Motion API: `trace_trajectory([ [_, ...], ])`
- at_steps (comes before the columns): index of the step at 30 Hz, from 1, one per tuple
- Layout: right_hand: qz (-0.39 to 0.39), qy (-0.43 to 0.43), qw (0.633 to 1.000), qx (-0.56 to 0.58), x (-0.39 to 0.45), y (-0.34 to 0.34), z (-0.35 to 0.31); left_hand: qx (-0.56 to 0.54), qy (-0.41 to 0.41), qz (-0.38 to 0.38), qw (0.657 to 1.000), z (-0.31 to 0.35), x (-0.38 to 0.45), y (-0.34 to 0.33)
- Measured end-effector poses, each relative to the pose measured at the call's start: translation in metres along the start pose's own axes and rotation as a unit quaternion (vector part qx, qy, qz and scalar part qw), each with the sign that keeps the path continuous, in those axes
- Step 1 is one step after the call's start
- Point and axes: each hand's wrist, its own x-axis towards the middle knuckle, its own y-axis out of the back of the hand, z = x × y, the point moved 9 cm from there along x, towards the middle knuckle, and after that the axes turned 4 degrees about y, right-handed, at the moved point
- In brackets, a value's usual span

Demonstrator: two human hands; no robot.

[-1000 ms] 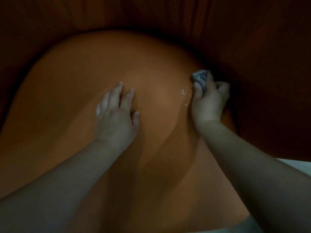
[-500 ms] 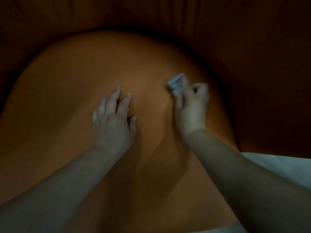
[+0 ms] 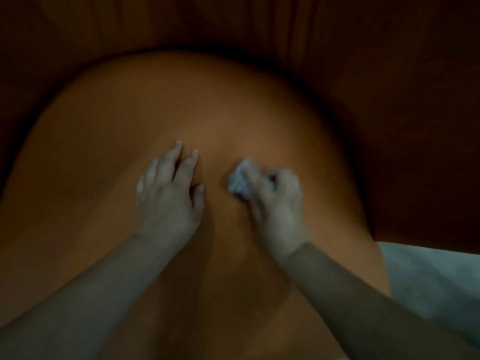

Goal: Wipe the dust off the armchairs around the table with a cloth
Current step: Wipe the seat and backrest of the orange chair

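An orange armchair seat cushion fills most of the head view, dimly lit. My left hand rests flat on the middle of the cushion with its fingers straight. Just to its right, my right hand grips a crumpled grey cloth and presses it against the cushion. The cloth sticks out at the left of the fingers. The right hand is blurred.
The chair's darker orange back and sides curve round the cushion at the top and right. A pale floor shows at the lower right past the seat's edge.
My right hand has swept the cloth leftward and toward me across the cushion, from its right edge to beside my left hand. The left hand has stayed in place.
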Motion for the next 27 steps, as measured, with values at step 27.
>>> trace_trajectory([
  [27,0.124,-0.19,0.974,-0.019,-0.123,-0.016,-0.056,0.068,-0.015,-0.027,0.997,-0.123,-0.116,0.006],
])
